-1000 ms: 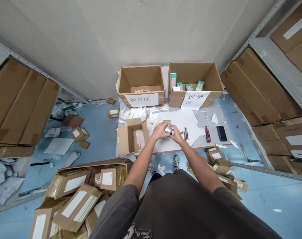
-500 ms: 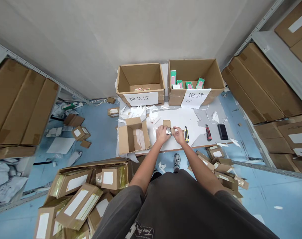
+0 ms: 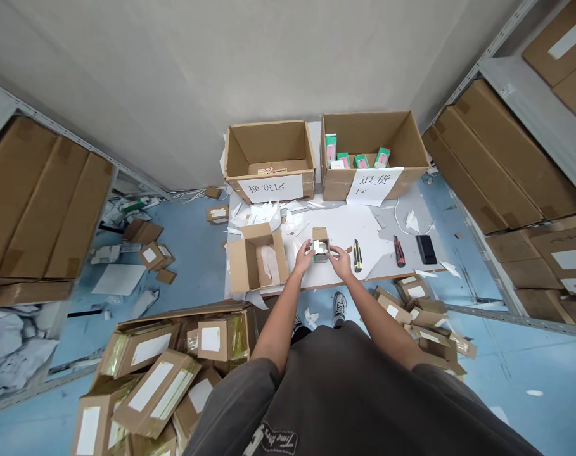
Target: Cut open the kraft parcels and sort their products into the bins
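A small open cardboard box (image 3: 320,258) stands on the table in front of me, its lid flap raised at the back. Something white and shiny (image 3: 320,247) shows inside it, too small to name. My left hand (image 3: 303,258) is at the box's left side, fingers curled against its edge. From the right, my right hand (image 3: 341,261) grips the box's front right edge between its fingers. A yellow-and-black box cutter (image 3: 357,255) lies just right of my right hand. Left of my left hand sits a larger open carton (image 3: 239,266) with pale wrapping inside.
Two big labelled cartons (image 3: 271,189) stand at the table's back; the right carton (image 3: 335,192) holds green-and-pink packs. A red box cutter (image 3: 398,251) and a phone (image 3: 426,249) lie at right. Torn paper litters the table. A bin of parcels (image 3: 157,380) stands at lower left.
My left hand has shifted left off the shiny round thing, which now sits lower inside the small box. More of the box's opening and front shows between my hands.
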Demonstrator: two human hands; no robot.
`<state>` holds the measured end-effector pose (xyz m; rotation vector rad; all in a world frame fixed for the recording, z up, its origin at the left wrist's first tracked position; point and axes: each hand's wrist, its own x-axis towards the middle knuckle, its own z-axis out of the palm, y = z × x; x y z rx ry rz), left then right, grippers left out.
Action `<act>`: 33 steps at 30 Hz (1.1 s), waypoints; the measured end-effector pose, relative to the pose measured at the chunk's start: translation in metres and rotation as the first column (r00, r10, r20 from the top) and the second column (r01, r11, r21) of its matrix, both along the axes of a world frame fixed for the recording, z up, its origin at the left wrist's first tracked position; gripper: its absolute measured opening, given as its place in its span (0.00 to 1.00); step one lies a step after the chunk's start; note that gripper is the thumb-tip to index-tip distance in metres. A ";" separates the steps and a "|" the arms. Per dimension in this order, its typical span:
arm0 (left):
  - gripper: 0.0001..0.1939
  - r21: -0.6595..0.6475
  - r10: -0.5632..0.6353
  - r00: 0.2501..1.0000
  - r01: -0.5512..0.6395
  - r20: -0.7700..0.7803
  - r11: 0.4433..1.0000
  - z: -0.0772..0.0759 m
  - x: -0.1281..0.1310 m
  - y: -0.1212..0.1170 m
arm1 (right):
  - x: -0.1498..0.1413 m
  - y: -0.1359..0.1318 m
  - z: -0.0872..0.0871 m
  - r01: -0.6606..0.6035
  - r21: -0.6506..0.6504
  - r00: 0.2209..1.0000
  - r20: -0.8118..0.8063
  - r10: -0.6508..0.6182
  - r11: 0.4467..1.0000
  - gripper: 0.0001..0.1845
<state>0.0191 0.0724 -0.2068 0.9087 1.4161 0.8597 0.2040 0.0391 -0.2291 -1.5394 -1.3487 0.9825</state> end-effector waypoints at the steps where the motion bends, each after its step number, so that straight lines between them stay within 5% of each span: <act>1: 0.31 0.029 -0.024 1.000 0.023 0.015 0.999 -0.002 0.000 0.001 | -0.002 -0.004 0.001 -0.056 0.017 0.996 0.076 0.055 0.998 0.24; 6: 0.36 0.078 -0.152 0.988 0.150 0.017 0.986 0.001 -0.004 0.006 | -0.001 -0.015 0.005 -0.193 -0.029 0.916 0.352 0.191 0.981 0.27; 12: 0.24 0.122 -0.343 0.929 0.360 -0.136 0.925 0.016 -0.007 0.012 | 0.006 -0.009 0.009 -0.113 -0.135 0.993 -0.030 0.110 0.984 0.28; 16: 0.24 0.135 -0.436 0.881 0.462 -0.182 0.877 0.028 -0.012 0.012 | 0.013 -0.001 0.017 -0.123 -0.092 0.989 -0.090 0.115 0.988 0.36; 20: 0.21 0.152 -0.492 0.840 0.530 -0.227 0.834 0.034 -0.016 0.011 | 0.019 0.007 0.020 -0.255 -0.031 0.966 -0.046 0.253 0.967 0.30; 26: 0.13 0.197 -0.509 0.819 0.563 -0.266 0.802 0.030 -0.019 0.012 | 0.018 0.012 0.017 -0.262 -0.032 0.963 0.052 0.264 0.964 0.19; 33: 0.17 0.208 -0.539 0.710 0.672 -0.453 0.711 0.022 -0.025 0.006 | 0.017 -0.002 0.011 -0.321 -0.003 0.914 0.260 0.311 0.947 0.14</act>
